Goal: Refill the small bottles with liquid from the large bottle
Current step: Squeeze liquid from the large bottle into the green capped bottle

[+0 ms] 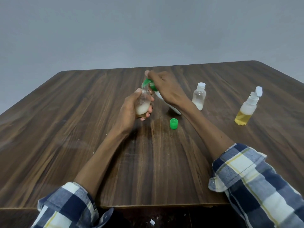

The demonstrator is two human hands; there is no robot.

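Held above the tabletop (82, 112), the light, slick-looking clear small bottle (143, 102) sits wrapped in the left hand (131, 111), while right-hand (166, 88) fingers squeeze the tipped, soft-looking white large bottle (164, 100) around its body.

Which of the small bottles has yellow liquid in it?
The small spray-top plastic bottle, standing farthest right on the wooden table. The white-capped clear bottle and the clear bottle in the left hand mostly hold whitish liquid.

small bottles: 3, one held (142, 102), one with white cap (199, 96), one sprayer (246, 109); large bottle (162, 96): 1; loose green cap (173, 123): 1; hands: 2, left (131, 111), right (162, 86); table (65, 129): 1
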